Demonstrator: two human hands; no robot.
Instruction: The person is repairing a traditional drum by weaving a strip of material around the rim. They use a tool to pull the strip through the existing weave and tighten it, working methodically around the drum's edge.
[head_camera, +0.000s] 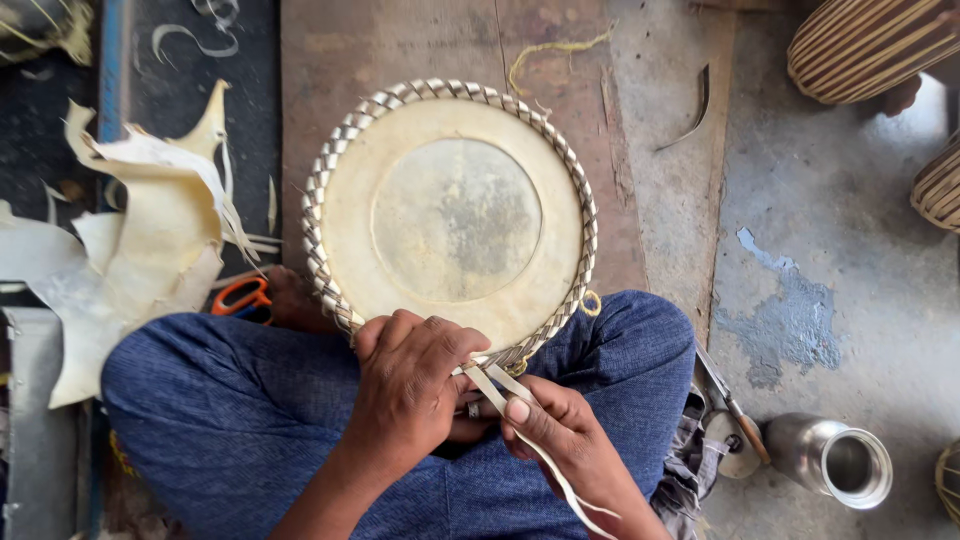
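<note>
— Floor (840, 230) of grey concrete takes up the right side, with a worn wooden board (400, 40) under the middle. What sits on it?

— A round drum head (455, 218), pale hide with a darker grey disc at its centre and a braided rim of light strips. Its near edge rests against the person's crossed legs in blue trousers (230, 400).

— And to the left?

— A heap of pale hide scraps (140, 240), curled and torn, lies just beside the drum head. Orange-handled scissors (243, 297) poke out between the scraps and the knee.

— What about the right side?

— Two striped drum bodies (870, 40) show at the top corner and edge. A steel cup (835, 458) lies on its side near the right knee, with a second pair of scissors (725, 395) just beside it.

— The hands?

— The left hand (410, 385) is clenched over the near rim of the drum head, fingers curled onto the braid. The right hand (565, 430) pinches a thin pale strip (530, 430) between thumb and fingers; the strip runs from the rim down past the wrist.
</note>
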